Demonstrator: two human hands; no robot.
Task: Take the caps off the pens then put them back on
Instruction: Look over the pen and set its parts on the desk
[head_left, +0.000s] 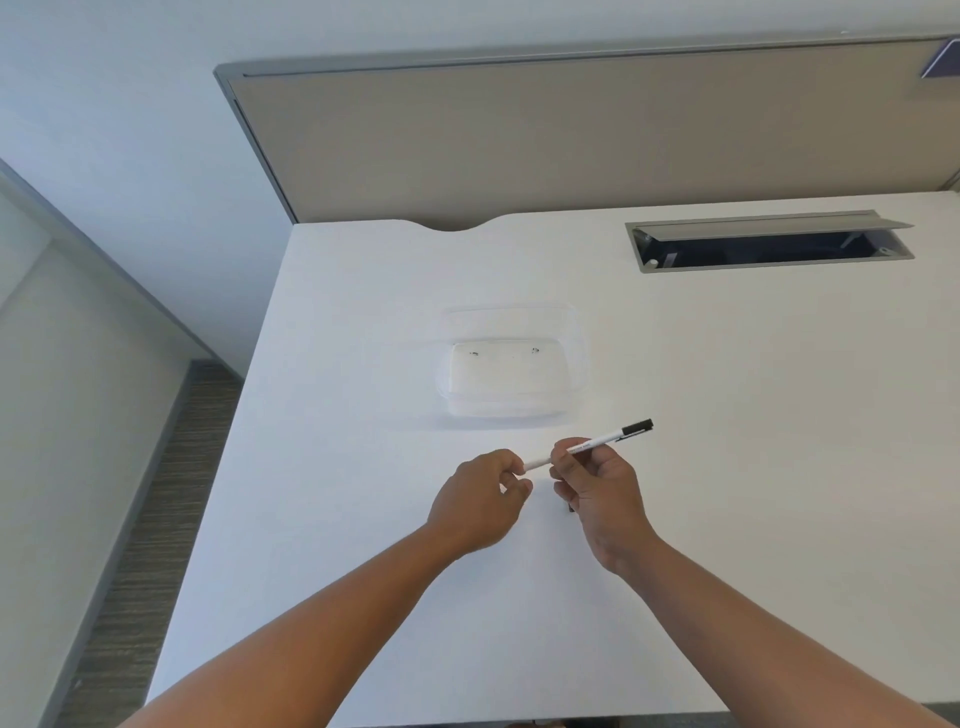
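One white table (727, 415) carries the whole work area; its far edge meets a grey partition panel (571, 135), and an open cable hatch (769, 244) sits in the far right of the top. A clear plastic tray (511, 374) lies near the middle of the table, just beyond the hands and apart from them; it appears to hold nothing.

Both forearms enter from the near edge and converge in front of the tray. The right hand (602, 488) has its fingers curled round the middle of the barrel of a white pen (592, 445). The left hand (483, 499) is curled at the pen's near-left end, fingertips closed on or around that end; whether it pinches a cap or the bare tip cannot be determined.

The pen is held above the table, between the two hands. Its long axis runs from lower left to upper right, rising toward the far right. A black section (637, 427) projects free beyond the right hand. A small dark object (570, 506) shows under the right hand; its identity is unclear.

Judgement: any pull or push of the cap must follow this axis, and the left hand is nearer the working end.
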